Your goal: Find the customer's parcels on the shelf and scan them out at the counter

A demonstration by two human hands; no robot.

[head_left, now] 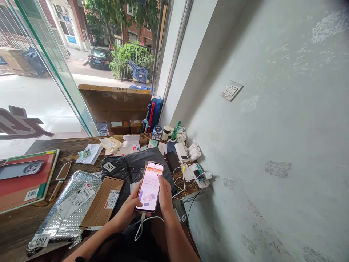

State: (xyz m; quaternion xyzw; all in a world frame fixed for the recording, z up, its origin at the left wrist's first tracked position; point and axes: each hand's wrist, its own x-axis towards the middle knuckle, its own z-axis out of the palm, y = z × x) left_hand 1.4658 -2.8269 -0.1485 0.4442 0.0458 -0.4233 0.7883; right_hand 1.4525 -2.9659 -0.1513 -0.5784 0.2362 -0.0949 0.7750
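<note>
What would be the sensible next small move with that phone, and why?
Probably a tap with the right thumb. Both hands, the left hand and right hand, cradle the lit phone, and the right thumb already rests at the screen's edge. A white cable hangs from its base, so lifting it far seems less likely. Labelled parcels lie beside it.

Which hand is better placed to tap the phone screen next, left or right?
Probably the right hand: its thumb already lies over the right edge of the phone screen. The left hand cradles the phone from beneath and the left side, so it is busy supporting it.
</note>
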